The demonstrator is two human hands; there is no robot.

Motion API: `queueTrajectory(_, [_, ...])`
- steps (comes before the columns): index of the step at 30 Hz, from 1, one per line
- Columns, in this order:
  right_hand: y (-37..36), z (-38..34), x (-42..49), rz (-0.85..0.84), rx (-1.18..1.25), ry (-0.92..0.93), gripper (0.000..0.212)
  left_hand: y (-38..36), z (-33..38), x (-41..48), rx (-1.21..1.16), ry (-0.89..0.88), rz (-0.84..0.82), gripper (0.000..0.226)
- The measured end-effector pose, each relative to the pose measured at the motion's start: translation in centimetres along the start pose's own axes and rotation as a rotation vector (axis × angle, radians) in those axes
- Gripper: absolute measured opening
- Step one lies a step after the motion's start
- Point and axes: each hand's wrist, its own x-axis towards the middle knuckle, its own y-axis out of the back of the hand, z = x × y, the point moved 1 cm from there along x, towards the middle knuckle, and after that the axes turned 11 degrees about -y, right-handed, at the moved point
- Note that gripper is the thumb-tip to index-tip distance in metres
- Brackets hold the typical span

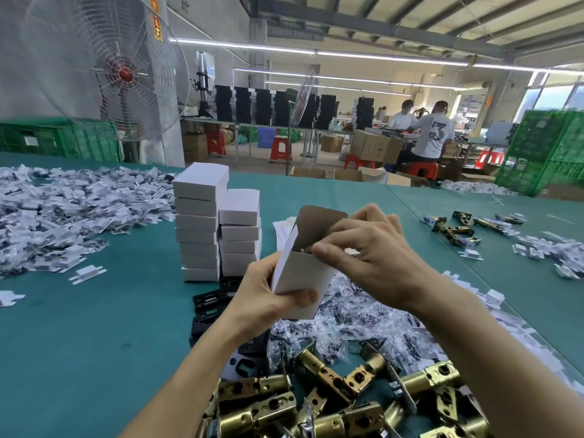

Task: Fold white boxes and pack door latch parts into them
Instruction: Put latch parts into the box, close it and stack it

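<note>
Head view: the open white box, tilted above the middle of the bench, is gripped low by the left hand. The right hand curls its fingers at the box's mouth; whether they pinch a part is hidden. I would seat the contents below the rim before tucking the flap. Closed boxes stand stacked just left.

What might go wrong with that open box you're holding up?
The box is tilted in the left hand with its lid open while the right hand fiddles at the top, so what's inside might slip out. The tall stacks of boxes stand right beside it; a bump might topple them.
</note>
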Motion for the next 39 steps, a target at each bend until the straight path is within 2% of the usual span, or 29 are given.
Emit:
queueTrajectory(3, [-0.6, 0.2, -0.4, -0.003, -0.047, 0.030, 0.022, -0.4, -0.3, -0.1, -0.038, 0.030, 0.007, 0.034])
queueTrajectory(8, [-2.1, 1.2, -1.0, -0.024, -0.093, -0.016, 0.026, -1.5, -1.0, -0.6, -0.094, 0.107, -0.034, 0.042])
queueTrajectory(10, [-2.7, 2.1, -1.6, 0.077, 0.015, -0.058, 0.030, -1.5, -1.3, -0.8, -0.120, 0.149, -0.035, 0.047])
queueTrajectory(13, [-3.4, 3.6, -2.8, 0.200, 0.351, -0.149, 0.050, -1.3, -1.8, -0.9, -0.111, 0.173, -0.012, 0.052])
queueTrajectory(15, [-4.3, 4.2, -3.4, 0.157, 0.523, -0.191, 0.054, -1.5, -2.3, -1.1, -0.093, 0.173, 0.015, 0.045])
queueTrajectory(18, [-5.9, 4.7, -4.1, 0.081, 0.649, -0.225, 0.043, -1.7, -2.8, -1.3, -0.092, 0.183, 0.033, 0.038])
queueTrajectory(22, [-7.0, 5.4, -4.8, 0.066, 0.694, -0.231, 0.051, -1.8, -3.0, -1.2, -0.022, 0.162, -0.031, 0.050])
queueTrajectory(25, [-7.4, 5.7, -4.9, 0.053, 0.765, -0.242, 0.055, -1.9, -3.2, -1.1, 0.013, 0.143, -0.056, 0.050])
queueTrajectory(29, [-7.8, 5.7, -4.8, -0.011, 0.660, -0.190, 0.060, -1.8, -3.3, -1.2, 0.018, 0.156, -0.072, 0.059])
queueTrajectory(32, [-8.1, 5.8, -4.6, -0.012, 0.678, -0.201, 0.059, -1.9, -3.3, -1.1, 0.074, 0.138, -0.122, 0.051])
queueTrajectory(35, [-8.3, 5.8, -4.3, -0.008, 0.716, -0.216, 0.061, -1.9, -3.4, -1.1, 0.085, 0.122, -0.134, 0.054])
queueTrajectory(37, [-8.3, 5.8, -4.3, -0.012, 0.760, -0.225, 0.056, -1.9, -3.3, -1.1, 0.096, 0.099, -0.101, 0.061])
queueTrajectory(39, [-8.2, 6.0, -4.3, -0.019, 0.762, -0.234, 0.042, -1.8, -3.0, -1.1, 0.128, 0.075, -0.016, 0.068])
